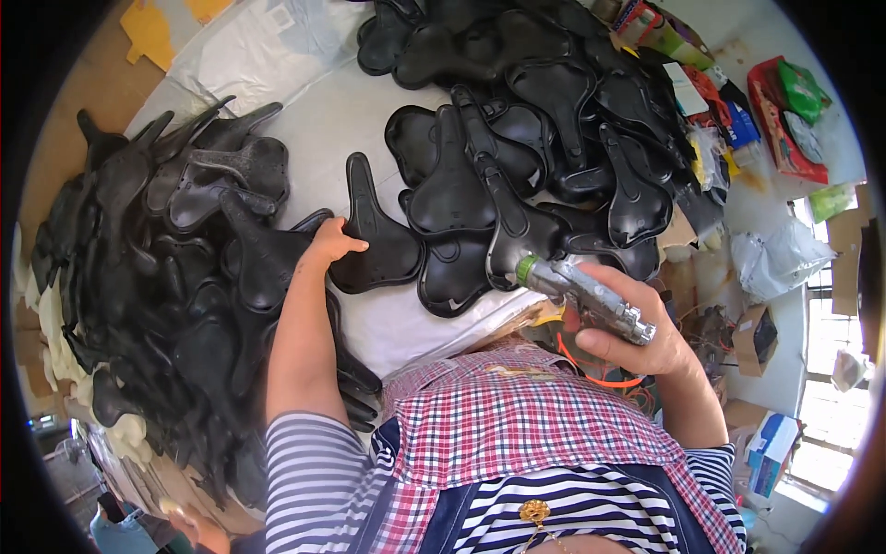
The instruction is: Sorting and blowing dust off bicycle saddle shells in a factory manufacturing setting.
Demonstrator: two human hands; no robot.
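My left hand [334, 242] is closed on the left edge of a black bicycle saddle [377, 247], its thumb lying on the top side and its other fingers mostly hidden. The saddle's narrow nose points away from me. In my right hand [639, 319] is a silver spray gun [591, 294] with a green ring [525, 270] at its front end, aimed leftward. The gun's front is just over a black saddle [517, 231] at the near side of the right-hand group. An orange hose [600, 380] curves below my right hand.
A large heap of black saddles [203, 342] rises on the left. More saddles [554, 88] spread over the pale sheeted table [323, 102] at the back right. Bags and boxes [789, 120] line the far right. Another person's hand [196, 528] shows at the lower left.
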